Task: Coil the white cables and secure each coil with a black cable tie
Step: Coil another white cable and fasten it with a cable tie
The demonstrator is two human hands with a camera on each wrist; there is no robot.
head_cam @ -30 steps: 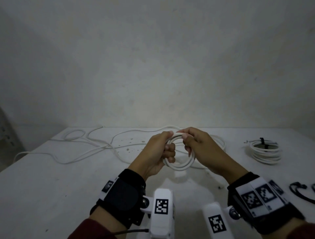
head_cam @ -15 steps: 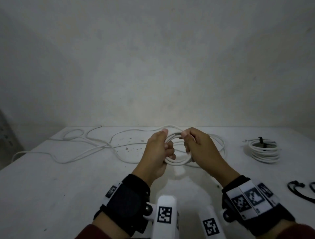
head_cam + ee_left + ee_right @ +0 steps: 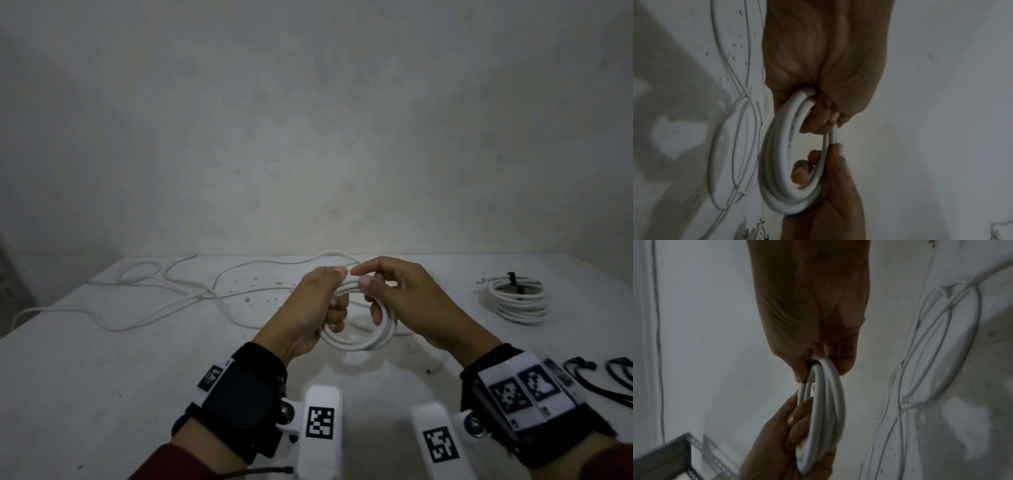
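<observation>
Both hands, left hand (image 3: 313,301) and right hand (image 3: 407,301), curl around the half-wound coil (image 3: 356,337) above the table (image 3: 102,377). Right of it lies one tied coil (image 3: 519,298); loose white cable (image 3: 164,298) and black cable ties (image 3: 603,375) remain.

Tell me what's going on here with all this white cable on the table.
A person is winding a white cable into a small coil above the table. The left hand grips one side of the coil and the right hand pinches the other. A long run of loose cable trails across the table to the left, so winding isn't finished. On the right lies a finished coil already bound with a black tie, and spare black cable ties wait near the right wrist.
</observation>
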